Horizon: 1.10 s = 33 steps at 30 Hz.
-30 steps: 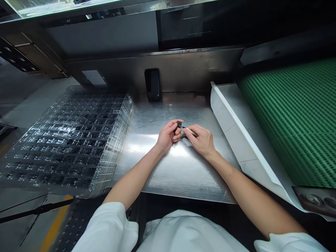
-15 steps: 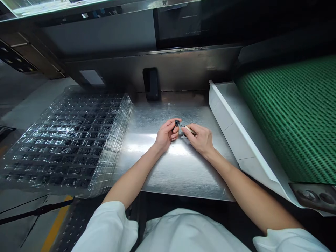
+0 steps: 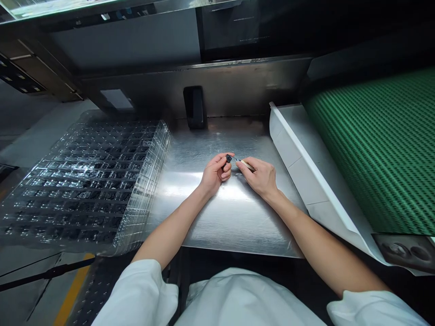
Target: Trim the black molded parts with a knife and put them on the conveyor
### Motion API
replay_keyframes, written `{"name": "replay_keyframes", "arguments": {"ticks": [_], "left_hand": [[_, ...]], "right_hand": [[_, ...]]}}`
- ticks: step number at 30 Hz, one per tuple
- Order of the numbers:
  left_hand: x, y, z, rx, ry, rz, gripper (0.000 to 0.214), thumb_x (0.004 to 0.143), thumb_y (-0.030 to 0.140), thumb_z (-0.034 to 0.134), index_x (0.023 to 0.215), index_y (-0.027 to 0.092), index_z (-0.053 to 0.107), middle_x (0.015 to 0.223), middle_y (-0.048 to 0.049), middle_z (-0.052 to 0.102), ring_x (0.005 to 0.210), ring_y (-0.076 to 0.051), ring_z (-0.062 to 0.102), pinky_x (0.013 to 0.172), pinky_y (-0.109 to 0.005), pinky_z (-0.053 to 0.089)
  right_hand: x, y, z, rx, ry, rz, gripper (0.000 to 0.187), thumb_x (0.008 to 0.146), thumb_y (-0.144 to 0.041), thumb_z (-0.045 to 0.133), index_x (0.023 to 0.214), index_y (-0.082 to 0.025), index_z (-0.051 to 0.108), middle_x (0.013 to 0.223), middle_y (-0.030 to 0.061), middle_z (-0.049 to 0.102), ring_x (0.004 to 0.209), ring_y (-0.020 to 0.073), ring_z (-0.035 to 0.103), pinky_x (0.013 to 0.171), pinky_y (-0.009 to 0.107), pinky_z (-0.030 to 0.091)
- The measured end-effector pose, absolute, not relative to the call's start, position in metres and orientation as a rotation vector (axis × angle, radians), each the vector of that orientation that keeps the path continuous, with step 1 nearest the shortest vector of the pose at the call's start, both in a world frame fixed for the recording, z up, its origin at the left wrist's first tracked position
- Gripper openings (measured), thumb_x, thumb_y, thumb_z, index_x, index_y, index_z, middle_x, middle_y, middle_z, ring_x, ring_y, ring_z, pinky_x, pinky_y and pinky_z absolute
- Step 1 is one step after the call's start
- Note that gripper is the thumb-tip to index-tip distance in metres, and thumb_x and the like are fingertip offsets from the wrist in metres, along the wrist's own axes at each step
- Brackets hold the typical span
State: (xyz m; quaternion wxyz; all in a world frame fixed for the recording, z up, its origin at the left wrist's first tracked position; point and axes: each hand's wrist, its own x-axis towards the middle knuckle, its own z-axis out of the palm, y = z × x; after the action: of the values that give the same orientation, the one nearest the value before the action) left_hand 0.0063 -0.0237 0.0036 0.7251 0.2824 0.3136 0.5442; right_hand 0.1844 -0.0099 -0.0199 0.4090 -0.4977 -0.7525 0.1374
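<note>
A stack of clear plastic blister trays (image 3: 84, 181) fills the left of the frame, its pockets holding rows of small dark parts. Its right edge rests on a brushed steel worktop (image 3: 220, 222) that takes up the centre. At the top centre, against the back wall of the worktop, stands a black rectangular block (image 3: 194, 107).

In the middle of the frame two bare forearms come up from white sleeves at the bottom edge, and the hands meet just above the worktop. The left hand (image 3: 214, 174) has its fingers curled in and pinches a small black round part (image 3: 229, 158) between the thumb and fingertips, holding it up at centre frame. Just right of it, the right hand (image 3: 260, 179) is closed on a thin pale-handled tool with a metal tip (image 3: 245, 164), held like a pen. The tip touches the part.

Right of the hands, a white sloped plastic guard (image 3: 306, 172) runs from upper centre down to the lower right. Beyond it, a green ribbed conveyor belt (image 3: 380, 154) fills the right side of the frame.
</note>
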Motion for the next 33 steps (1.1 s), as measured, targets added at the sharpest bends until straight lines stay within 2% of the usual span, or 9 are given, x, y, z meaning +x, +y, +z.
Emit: {"name": "replay_keyframes", "arguments": {"ticks": [17, 21, 26, 29, 33], "left_hand": [[0.006, -0.024, 0.004, 0.605, 0.704, 1.187, 0.019, 0.095, 0.028, 0.068, 0.11, 0.015, 0.069, 0.064, 0.0051, 0.044, 0.046, -0.006, 0.034, 0.047, -0.02, 0.026], [0.006, -0.023, 0.004, 0.605, 0.688, 1.179, 0.019, 0.095, 0.027, 0.068, 0.11, 0.015, 0.069, 0.063, 0.0052, 0.044, 0.045, -0.006, 0.034, 0.047, -0.02, 0.027], [0.011, -0.025, -0.001, 0.641, 0.703, 1.149, 0.026, 0.09, 0.033, 0.076, 0.108, 0.016, 0.069, 0.062, 0.0055, 0.046, 0.045, -0.006, 0.034, 0.046, -0.019, 0.024], [0.017, -0.027, -0.004, 0.685, 0.684, 1.138, 0.031, 0.087, 0.036, 0.077, 0.108, 0.015, 0.068, 0.06, 0.0053, 0.048, 0.045, -0.006, 0.035, 0.046, -0.019, 0.024], [0.021, -0.028, -0.005, 0.737, 0.7, 1.122, 0.037, 0.086, 0.044, 0.075, 0.106, 0.015, 0.068, 0.058, 0.0061, 0.048, 0.046, -0.007, 0.036, 0.046, -0.02, 0.022]], "right_hand": [[0.184, -0.01, -0.02, -1.238, -1.905, 0.383, 0.048, 0.107, -0.061, 0.054, 0.084, -0.023, 0.07, 0.074, 0.0028, 0.066, 0.067, 0.0173, 0.056, 0.066, 0.032, 0.033], [0.182, -0.013, -0.015, -1.195, -1.851, 0.468, 0.046, 0.106, -0.06, 0.055, 0.085, -0.022, 0.07, 0.078, 0.0038, 0.068, 0.07, 0.0181, 0.058, 0.068, 0.032, 0.036], [0.181, -0.014, -0.008, -1.089, -1.777, 0.592, 0.039, 0.101, -0.057, 0.063, 0.086, -0.022, 0.07, 0.086, 0.0048, 0.071, 0.076, 0.0198, 0.06, 0.072, 0.032, 0.042], [0.181, -0.015, -0.008, -1.067, -1.795, 0.646, 0.039, 0.102, -0.054, 0.062, 0.081, -0.022, 0.069, 0.079, 0.0041, 0.068, 0.072, 0.0193, 0.058, 0.07, 0.032, 0.042], [0.182, -0.015, -0.011, -1.078, -1.822, 0.602, 0.039, 0.101, -0.053, 0.063, 0.078, -0.021, 0.068, 0.066, -0.0003, 0.057, 0.06, 0.0155, 0.047, 0.063, 0.03, 0.036]]}}
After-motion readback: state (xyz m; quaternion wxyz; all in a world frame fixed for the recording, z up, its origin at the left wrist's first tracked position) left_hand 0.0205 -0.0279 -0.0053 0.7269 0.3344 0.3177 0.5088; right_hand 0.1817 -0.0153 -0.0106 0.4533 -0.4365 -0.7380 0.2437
